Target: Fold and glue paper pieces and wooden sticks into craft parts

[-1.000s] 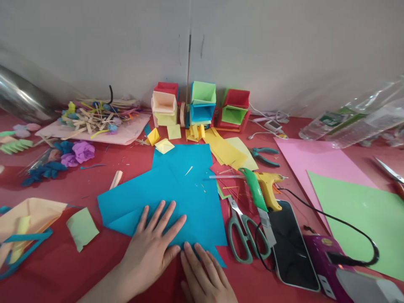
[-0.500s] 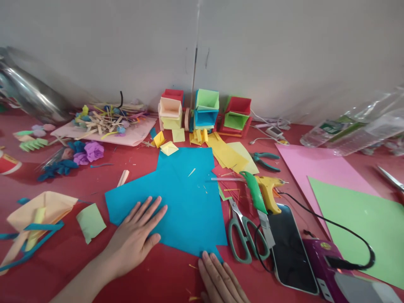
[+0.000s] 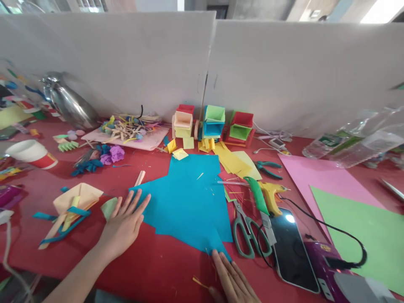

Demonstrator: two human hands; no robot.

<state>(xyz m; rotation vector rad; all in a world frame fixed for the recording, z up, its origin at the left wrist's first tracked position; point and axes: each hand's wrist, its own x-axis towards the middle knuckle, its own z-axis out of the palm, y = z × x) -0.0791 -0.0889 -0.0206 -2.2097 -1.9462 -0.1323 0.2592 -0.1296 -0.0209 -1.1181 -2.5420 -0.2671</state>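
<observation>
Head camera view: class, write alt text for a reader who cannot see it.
A left hand and right hand lie flat on a red table, touching the left and bottom corners of blue paper. Scissors, a glue gun and a phone lie to its right.

A paper-craft workstation: a red desk (image 3: 164, 273) walled by white partition boards (image 3: 284, 71), strewn with coloured paper sheets (image 3: 189, 202), folded paper boxes (image 3: 214, 122), scissors (image 3: 248, 231) and a glue gun (image 3: 268, 191).
</observation>
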